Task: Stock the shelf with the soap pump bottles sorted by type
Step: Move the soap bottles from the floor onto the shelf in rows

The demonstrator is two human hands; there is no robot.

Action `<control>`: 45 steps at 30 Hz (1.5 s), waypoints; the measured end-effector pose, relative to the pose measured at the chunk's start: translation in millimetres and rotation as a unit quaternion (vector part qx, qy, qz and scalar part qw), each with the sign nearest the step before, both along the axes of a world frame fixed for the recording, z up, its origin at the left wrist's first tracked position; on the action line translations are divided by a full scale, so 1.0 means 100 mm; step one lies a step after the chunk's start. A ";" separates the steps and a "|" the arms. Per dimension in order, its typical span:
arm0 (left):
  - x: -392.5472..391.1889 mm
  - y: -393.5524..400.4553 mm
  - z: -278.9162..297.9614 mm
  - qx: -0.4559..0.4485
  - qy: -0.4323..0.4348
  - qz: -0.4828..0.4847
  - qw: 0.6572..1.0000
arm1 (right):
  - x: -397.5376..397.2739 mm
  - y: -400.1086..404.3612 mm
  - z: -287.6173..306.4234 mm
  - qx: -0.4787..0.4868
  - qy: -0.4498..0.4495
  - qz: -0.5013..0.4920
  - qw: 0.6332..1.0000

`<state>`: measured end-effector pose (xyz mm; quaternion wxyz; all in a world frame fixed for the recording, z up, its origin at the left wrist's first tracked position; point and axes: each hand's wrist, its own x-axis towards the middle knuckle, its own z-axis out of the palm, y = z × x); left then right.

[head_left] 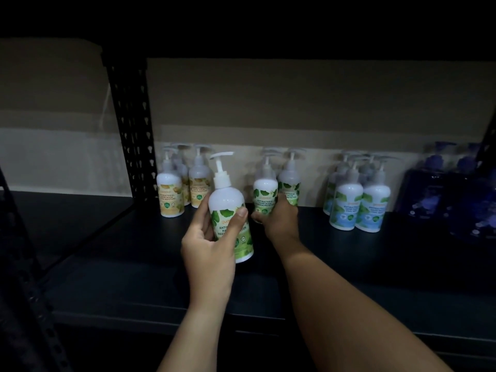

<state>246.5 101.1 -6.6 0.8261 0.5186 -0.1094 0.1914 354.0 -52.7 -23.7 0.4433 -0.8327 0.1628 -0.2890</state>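
Dim black shelf (pixel 375 253) — bottle groups (pixel 359 202) against beige wall (pixel 268 103).

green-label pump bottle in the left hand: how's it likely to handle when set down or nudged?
The green-label bottle is tall, with a narrow pump head, so a high nudge probably tips it. Its round body would likely roll if it fell. The smooth plastic looks rigid and possibly slick; the left hand wraps it mid-body, a sensible grip. Fill weight cannot be judged.
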 end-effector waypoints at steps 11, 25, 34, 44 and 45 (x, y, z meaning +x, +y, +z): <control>-0.01 0.01 0.01 0.002 0.004 -0.001 1.000 | -0.09 -0.04 0.01 0.022 -0.013 0.011 1.000; -0.02 0.00 0.03 -0.004 0.015 -0.010 1.000 | -0.16 -0.41 0.08 0.036 -0.008 -0.017 0.999; -0.03 0.01 0.02 0.004 0.014 -0.012 1.000 | 0.05 -0.49 0.11 0.022 -0.016 -0.059 0.998; -0.02 0.00 0.02 0.010 0.011 -0.016 1.000 | 0.13 -0.53 0.08 -0.039 0.015 -0.060 0.997; -0.02 0.00 0.02 0.012 0.008 -0.016 1.000 | 0.14 -0.52 0.08 -0.041 0.017 -0.059 0.997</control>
